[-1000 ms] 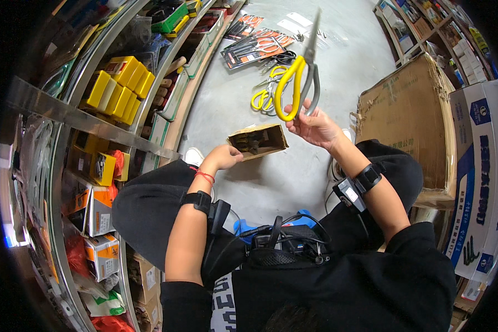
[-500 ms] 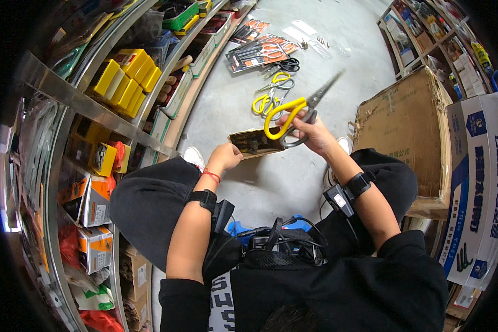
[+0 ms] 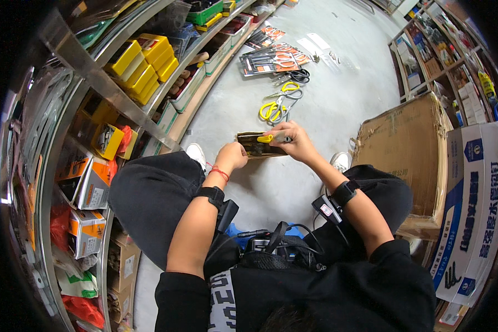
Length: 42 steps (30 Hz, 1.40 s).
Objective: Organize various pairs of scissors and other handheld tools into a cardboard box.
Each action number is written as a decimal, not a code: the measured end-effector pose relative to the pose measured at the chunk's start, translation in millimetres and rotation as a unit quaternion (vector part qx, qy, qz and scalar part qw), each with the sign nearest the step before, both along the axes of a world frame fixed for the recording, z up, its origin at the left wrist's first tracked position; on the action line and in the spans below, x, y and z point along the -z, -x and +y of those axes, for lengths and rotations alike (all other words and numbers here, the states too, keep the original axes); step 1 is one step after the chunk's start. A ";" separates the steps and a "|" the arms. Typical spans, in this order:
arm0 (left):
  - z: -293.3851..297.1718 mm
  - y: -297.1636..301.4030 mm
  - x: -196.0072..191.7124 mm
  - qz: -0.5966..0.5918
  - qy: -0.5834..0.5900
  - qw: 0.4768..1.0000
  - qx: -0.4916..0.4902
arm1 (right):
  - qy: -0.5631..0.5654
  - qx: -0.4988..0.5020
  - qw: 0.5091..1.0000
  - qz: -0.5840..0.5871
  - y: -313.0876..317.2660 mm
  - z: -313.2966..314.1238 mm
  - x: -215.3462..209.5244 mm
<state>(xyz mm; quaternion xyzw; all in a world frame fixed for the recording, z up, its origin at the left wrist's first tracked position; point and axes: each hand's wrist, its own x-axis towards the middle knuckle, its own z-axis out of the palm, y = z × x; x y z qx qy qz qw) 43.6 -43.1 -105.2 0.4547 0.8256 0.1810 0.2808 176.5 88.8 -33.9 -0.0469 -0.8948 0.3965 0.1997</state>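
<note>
My right hand [image 3: 296, 145] grips a pair of scissors [image 3: 265, 138] with one yellow and one grey handle loop, seen end-on above a small open cardboard box [image 3: 266, 157]. Their blades are hidden, so I cannot tell how far they reach into the box. Closed on the box's left edge, my left hand [image 3: 233, 155] steadies it between my feet. Beyond the box, several more scissors with yellow and grey handles [image 3: 272, 112] lie on the floor, with black-handled scissors [image 3: 299, 76] farther off.
Packaged orange-handled scissors [image 3: 275, 61] lie farther up the floor, near white cards [image 3: 317, 40] and small loose pieces. Metal shelving with yellow boxes [image 3: 145, 77] runs along my left. A large worn carton [image 3: 399, 157] and a white-and-blue carton [image 3: 470, 210] stand at my right.
My right hand has turned the scissors from pointing up and away to end-on, bringing them over the box. My left hand stays at the box's edge. The whole view has shifted slightly.
</note>
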 end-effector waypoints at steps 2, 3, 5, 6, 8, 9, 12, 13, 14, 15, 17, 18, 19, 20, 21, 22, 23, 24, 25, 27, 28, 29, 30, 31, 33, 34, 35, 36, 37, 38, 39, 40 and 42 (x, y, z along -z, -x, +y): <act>0.5 -1.3 0.3 0.000 0.008 1.000 -0.002 | -0.037 0.020 0.999 -0.011 4.1 -1.3 8.3; 1.1 -2.4 1.4 0.001 0.019 1.000 0.003 | -0.039 0.012 0.999 -0.011 5.9 1.1 12.0; 2.0 -5.3 3.4 -0.001 0.010 1.000 -0.015 | -0.105 0.018 0.994 -0.008 8.4 5.3 19.2; 2.0 -6.1 4.2 0.007 0.003 1.000 -0.020 | -0.125 0.027 0.992 -0.001 10.3 5.7 23.7; 1.8 -8.6 6.3 0.028 -0.020 0.999 -0.034 | -0.135 0.022 0.991 0.005 14.5 6.4 30.7; 2.0 -9.2 7.3 0.027 -0.019 0.999 -0.042 | -0.146 0.025 0.989 0.012 16.7 6.4 33.3; 1.7 -9.8 8.5 0.030 -0.017 0.999 -0.031 | -0.125 0.026 0.992 0.011 23.8 1.4 36.5; -0.8 -9.9 8.9 0.030 -0.015 0.999 -0.036 | -0.120 0.032 0.992 0.010 26.3 -1.5 37.0; -1.6 -11.2 5.3 0.031 -0.020 0.999 -0.035 | -0.113 0.038 0.993 0.008 28.2 -1.6 38.4; -2.1 -12.6 1.7 0.033 -0.025 0.999 -0.033 | -0.114 0.036 0.993 0.010 30.7 -1.0 39.6; -1.6 -13.4 -1.7 0.042 -0.015 0.998 -0.037 | -0.104 0.052 0.993 -0.010 35.5 0.0 42.0; -0.7 -13.0 -0.4 0.028 -0.016 0.999 -0.041 | -0.107 0.044 0.993 -0.007 37.9 0.5 43.1; -0.1 -12.6 0.4 0.014 -0.017 0.999 -0.044 | -0.108 0.044 0.993 -0.006 38.6 1.4 43.9; -0.6 -12.2 2.3 0.015 -0.017 0.999 -0.045 | -0.113 0.042 0.992 -0.031 39.6 1.6 44.1; -1.1 -12.1 4.1 0.017 -0.019 0.999 -0.046 | -0.118 0.041 0.991 -0.056 40.3 1.9 44.3; -1.5 -11.8 5.9 0.020 -0.022 0.998 -0.046 | -0.118 0.041 0.991 -0.055 40.5 1.6 44.7; -1.4 -11.7 5.0 0.020 -0.023 0.998 -0.046 | -0.123 0.044 0.990 -0.051 39.8 1.5 45.4; -1.4 -11.5 4.1 0.014 -0.021 0.999 -0.046 | -0.128 0.047 0.990 -0.047 39.0 1.4 45.9; -1.2 -11.2 3.1 0.007 -0.020 0.999 -0.044 | -0.129 0.047 0.989 -0.046 38.3 2.7 48.8; 0.7 -12.4 -1.5 -0.001 -0.016 0.999 -0.046 | -0.071 0.066 0.995 -0.039 34.1 4.7 52.7; 1.9 -13.0 -3.4 -0.009 -0.010 0.999 -0.049 | -0.072 0.068 0.994 -0.039 31.3 6.9 53.8; 1.2 -12.4 -1.3 -0.009 -0.010 0.999 -0.049 | -0.072 0.081 0.992 -0.060 31.0 3.7 48.0; 0.1 -11.6 0.8 0.000 -0.011 0.999 -0.051 | -0.072 0.093 0.990 -0.080 30.9 0.7 42.8; -1.1 -10.7 2.9 0.009 -0.011 0.999 -0.053 | -0.072 0.094 0.990 -0.080 31.2 -1.4 39.6; 0.2 -10.4 0.5 -0.005 -0.022 0.998 -0.062 | -0.096 0.053 0.993 -0.049 28.9 -0.2 34.2; 0.5 -10.2 -0.7 -0.018 -0.032 0.997 -0.075 | -0.061 0.053 0.995 -0.066 26.3 2.0 36.1; 0.6 -9.0 0.6 -0.017 -0.033 0.997 -0.073 | -0.062 0.055 0.994 -0.065 24.1 4.5 37.4; 0.6 -7.9 1.9 -0.016 -0.044 0.997 -0.067 | -0.090 0.050 0.994 -0.039 21.7 7.4 38.5; 1.1 -7.3 3.1 -0.014 -0.055 0.997 -0.061 | -0.118 0.044 0.992 -0.013 19.5 9.9 39.7; 2.2 -8.1 1.2 -0.014 -0.056 0.997 -0.058 | -0.118 0.046 0.992 -0.013 16.3 13.1 42.4; 3.1 -9.0 -0.7 -0.011 -0.037 0.998 -0.052 | -0.114 0.056 0.992 -0.026 13.1 15.9 45.1; 4.0 -10.0 -2.7 -0.009 -0.018 0.999 -0.045 | -0.110 0.066 0.991 -0.040 10.4 18.7 48.1; 1.5 -9.9 -3.6 -0.009 -0.027 0.998 -0.051 | -0.082 0.065 0.993 -0.046 10.9 16.0 44.9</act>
